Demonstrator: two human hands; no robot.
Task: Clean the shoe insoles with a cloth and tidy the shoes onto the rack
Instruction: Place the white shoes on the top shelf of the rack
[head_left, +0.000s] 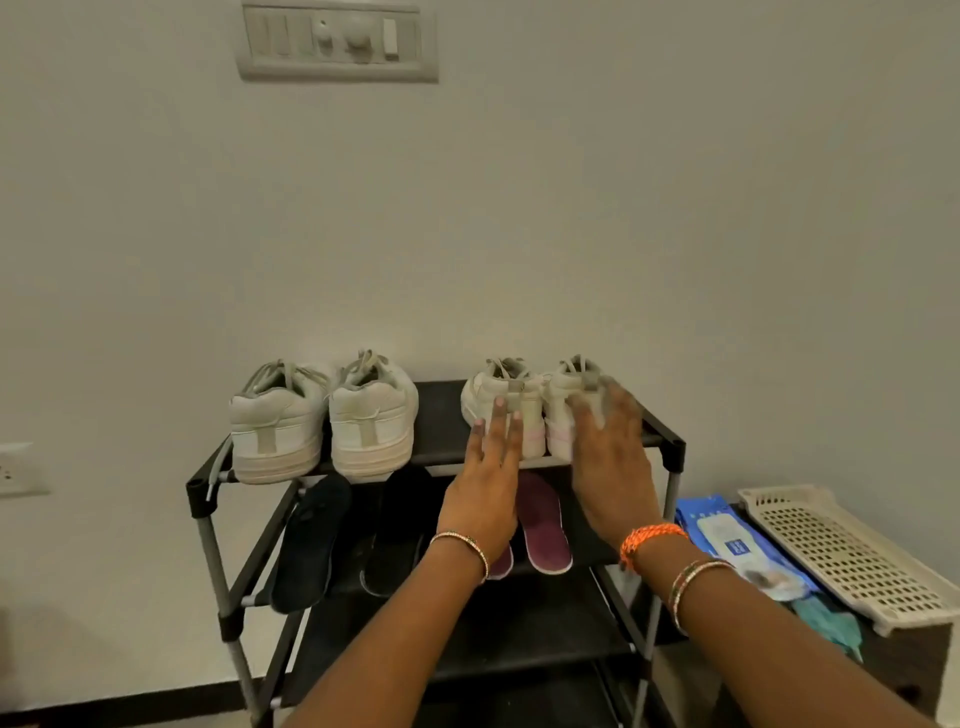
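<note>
On the rack's top shelf, two white pairs stand heels near. The left hand and right hand press straight fingers against the right pair. Insoles lie on the shelf below.

one head-worn view, close to the shoe rack

the wide-angle camera looks forward and slightly down from above the person's forearms — both arms reach away from the lens into the lower middle. the rack's top shelf sits near centre, the plain wall fills the upper half — no second view shares the scene.
</note>
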